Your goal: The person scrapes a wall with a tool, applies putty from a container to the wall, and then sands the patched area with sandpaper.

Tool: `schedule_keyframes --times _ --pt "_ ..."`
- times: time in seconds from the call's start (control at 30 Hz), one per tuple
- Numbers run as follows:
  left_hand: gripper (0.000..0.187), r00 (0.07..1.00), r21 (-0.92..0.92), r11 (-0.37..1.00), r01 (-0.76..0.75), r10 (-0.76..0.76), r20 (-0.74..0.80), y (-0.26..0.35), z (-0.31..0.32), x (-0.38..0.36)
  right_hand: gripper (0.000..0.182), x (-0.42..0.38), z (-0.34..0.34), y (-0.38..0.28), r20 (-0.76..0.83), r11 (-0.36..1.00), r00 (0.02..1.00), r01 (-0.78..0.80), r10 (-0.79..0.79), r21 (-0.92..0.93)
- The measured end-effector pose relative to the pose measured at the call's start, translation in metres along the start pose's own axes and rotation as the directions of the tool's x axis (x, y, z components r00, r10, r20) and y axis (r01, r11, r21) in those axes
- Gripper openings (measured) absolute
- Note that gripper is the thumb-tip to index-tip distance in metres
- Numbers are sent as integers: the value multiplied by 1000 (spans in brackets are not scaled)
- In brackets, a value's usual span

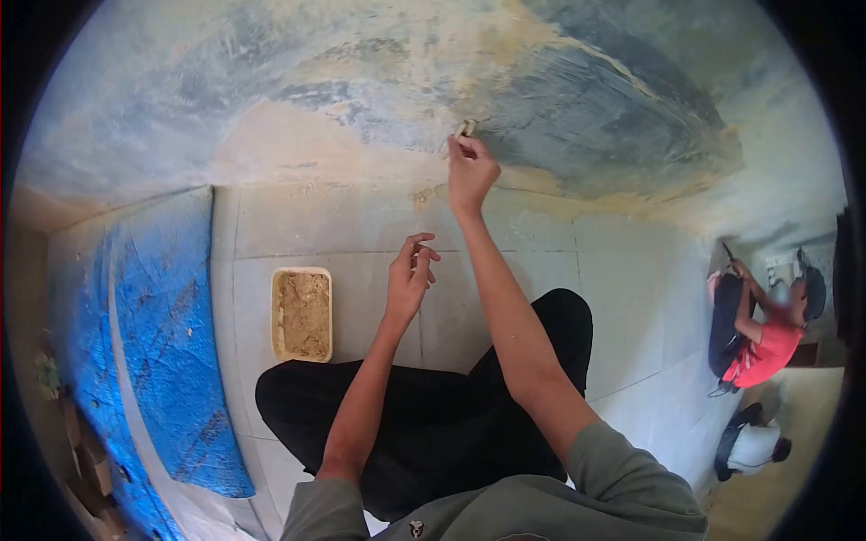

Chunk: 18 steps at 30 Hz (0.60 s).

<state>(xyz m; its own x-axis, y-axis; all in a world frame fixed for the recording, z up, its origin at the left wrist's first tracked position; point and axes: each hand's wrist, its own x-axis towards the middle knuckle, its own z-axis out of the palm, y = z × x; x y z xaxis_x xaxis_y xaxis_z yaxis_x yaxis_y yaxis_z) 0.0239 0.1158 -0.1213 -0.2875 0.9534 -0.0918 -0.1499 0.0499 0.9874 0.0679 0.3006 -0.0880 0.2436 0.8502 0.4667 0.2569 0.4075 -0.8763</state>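
Note:
My right hand [474, 176] reaches forward to the wall [505, 81], which is smeared with grey-blue and ochre patches. Pinched between its thumb and fingers is a small beige piece [465, 129], held at or very near the wall surface; its exact kind is too small to make out. Lower and to the left, my left hand [412, 272] hovers over the floor with its fingers loosely bent and apart, holding nothing. On the floor left of it stands a cream rectangular tub [328, 316] with a rough tan, paste-like material [302, 311] inside.
A blue tarp [171, 334] covers the floor at left. Pale floor tiles [631, 307] meet the wall's base, with a small tan smear there. At far right sit a person in a red shirt [767, 347] and another in a light top [756, 448].

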Motion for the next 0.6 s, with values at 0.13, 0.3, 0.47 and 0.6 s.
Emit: schedule_keyframes --times 0.13,0.3,0.47,0.6 --pt "31 1000 4 1000 -13 13 27 4 4 1 9 4 -1 18 -79 987 993 -81 93 137" --pt "28 999 -66 997 -49 48 -11 5 2 1 4 -4 18 10 -33 987 990 137 -141 -89" --pt "30 999 -98 995 -37 35 -19 10 -3 1 7 20 -12 13 -174 997 985 -24 12 -67" --pt "30 1000 -111 993 -28 29 4 5 1 3 9 15 5 3 263 928 926 324 -271 -184"
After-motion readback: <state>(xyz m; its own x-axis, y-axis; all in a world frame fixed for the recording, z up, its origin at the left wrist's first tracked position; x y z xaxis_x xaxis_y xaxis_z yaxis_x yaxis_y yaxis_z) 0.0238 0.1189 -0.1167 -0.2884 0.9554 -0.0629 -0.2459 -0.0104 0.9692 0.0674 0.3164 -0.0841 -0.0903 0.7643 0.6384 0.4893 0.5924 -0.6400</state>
